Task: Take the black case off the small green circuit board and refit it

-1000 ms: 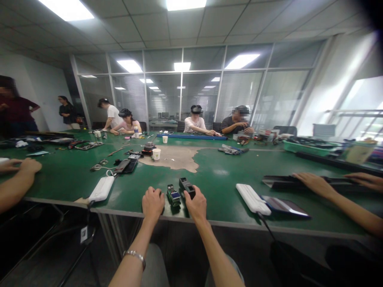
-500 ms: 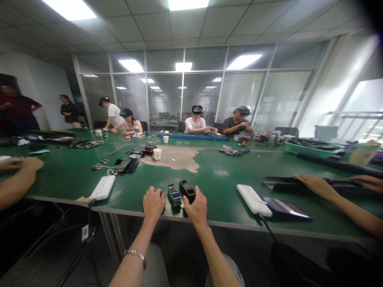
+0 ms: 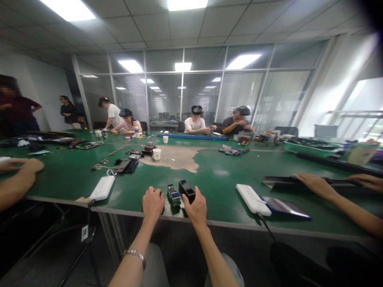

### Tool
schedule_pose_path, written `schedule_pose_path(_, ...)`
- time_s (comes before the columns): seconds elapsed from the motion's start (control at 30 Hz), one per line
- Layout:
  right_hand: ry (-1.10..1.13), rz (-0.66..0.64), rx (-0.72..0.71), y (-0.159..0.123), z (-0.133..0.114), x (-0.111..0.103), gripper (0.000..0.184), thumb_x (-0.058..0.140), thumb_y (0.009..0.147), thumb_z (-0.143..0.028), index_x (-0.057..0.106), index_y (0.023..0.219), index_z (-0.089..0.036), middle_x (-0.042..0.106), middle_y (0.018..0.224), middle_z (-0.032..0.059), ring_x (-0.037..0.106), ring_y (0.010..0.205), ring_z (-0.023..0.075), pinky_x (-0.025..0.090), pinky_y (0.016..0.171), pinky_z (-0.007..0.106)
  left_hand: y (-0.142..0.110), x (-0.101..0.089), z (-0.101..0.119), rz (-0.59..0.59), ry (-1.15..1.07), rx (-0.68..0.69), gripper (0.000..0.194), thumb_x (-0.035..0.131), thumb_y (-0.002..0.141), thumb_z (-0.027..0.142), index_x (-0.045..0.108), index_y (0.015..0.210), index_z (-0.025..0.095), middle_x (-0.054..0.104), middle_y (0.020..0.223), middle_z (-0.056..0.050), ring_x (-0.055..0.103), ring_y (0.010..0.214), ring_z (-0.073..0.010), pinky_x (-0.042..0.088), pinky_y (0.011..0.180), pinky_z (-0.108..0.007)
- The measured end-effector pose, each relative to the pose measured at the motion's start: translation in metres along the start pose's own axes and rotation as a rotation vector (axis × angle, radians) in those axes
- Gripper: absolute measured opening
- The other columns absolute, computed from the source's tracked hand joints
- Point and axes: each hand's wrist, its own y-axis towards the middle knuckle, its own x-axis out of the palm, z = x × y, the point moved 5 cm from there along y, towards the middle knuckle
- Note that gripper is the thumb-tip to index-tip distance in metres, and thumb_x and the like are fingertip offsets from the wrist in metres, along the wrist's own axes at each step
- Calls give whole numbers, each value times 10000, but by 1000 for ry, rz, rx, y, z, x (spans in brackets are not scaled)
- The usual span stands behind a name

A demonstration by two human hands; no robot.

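Observation:
Near the front edge of the green table, my left hand is curled around a black part. Only a thin edge of that part shows, so its shape is mostly hidden. My right hand grips the near right side of a black plastic housing, thumb towards me, with openings in its upper face. Between my hands a small green circuit board with a dark blue screen rests on the table, apart from both hands.
A white power bank lies left, another white power bank right beside a phone. Paper cup, several phones and cables sit further in. Neighbours' hands work at the right and left. Several people sit or stand beyond.

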Motion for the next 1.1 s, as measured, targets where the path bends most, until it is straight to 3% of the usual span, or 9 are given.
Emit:
schedule_pose_path(0.27,64,-36,10,-2,2,1,587,517,836,-374,484,1312,-31,601,1181,216,542,1083,314,408,945,426,0,-1,0,-7,5,-10,332,427,907,436,662,1032,237,501,996,-78,494,921,-195,361,785,-300)
schedule_pose_path(0.5,165,-39,141,11,2,-9,545,522,823,-438,560,1246,-97,651,1130,175,621,1003,288,461,881,402,1,0,0,15,7,3,317,429,906,428,664,1016,247,499,978,-73,501,912,-199,367,745,-301)
schedule_pose_path(0.67,270,-57,136,20,-21,-21,543,527,824,-486,566,1247,-148,688,1071,108,667,902,214,500,807,310,0,-2,1,16,11,-6,314,436,903,433,666,1004,244,503,981,-72,503,914,-197,368,742,-300)
schedule_pose_path(0.87,238,-43,5,16,-59,-25,514,550,817,-442,584,1232,-140,677,1080,137,643,946,251,475,842,345,-1,-8,4,-17,21,-32,314,437,907,422,669,1013,238,516,1003,-76,508,923,-189,376,757,-295)
schedule_pose_path(1.1,132,-95,-30,0,-66,-12,501,561,821,-399,565,1236,-117,668,1067,149,623,969,267,456,856,352,-1,-5,3,-26,9,-30,332,424,911,428,666,1017,227,513,1012,-85,504,944,-198,372,769,-296)
